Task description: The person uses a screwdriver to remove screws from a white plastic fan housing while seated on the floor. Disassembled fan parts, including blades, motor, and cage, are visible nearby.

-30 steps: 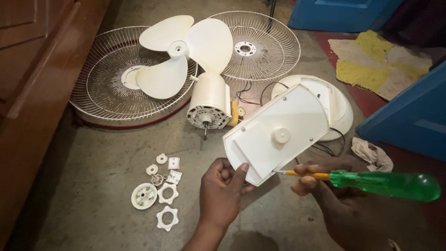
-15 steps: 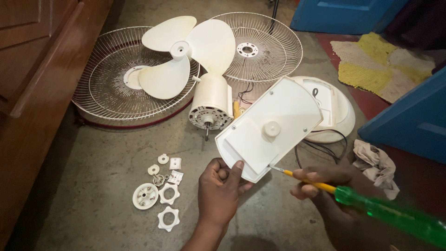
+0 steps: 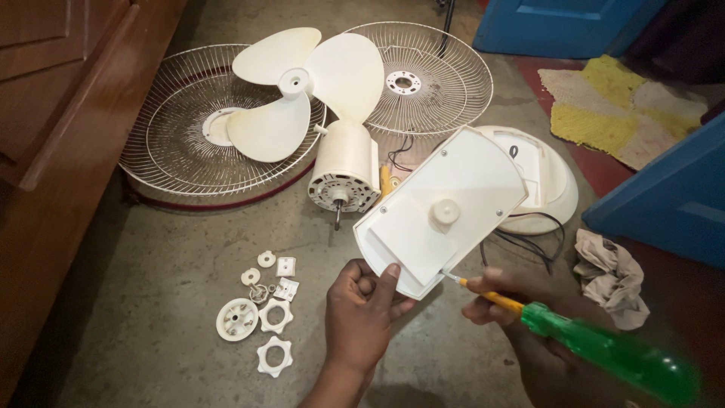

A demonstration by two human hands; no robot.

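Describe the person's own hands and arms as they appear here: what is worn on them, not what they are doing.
Both are bare. The left hand wears no glove, ring or watch, and its forearm shows no sleeve. The right hand is also ungloved, with no ring visible; its wrist and forearm are dim and partly hidden.

We see bare concrete floor left of our left hand, open up to the small white fan parts. Ahead, the motor, blade and wire guards crowd the way; the round base and crumpled rag block the right.
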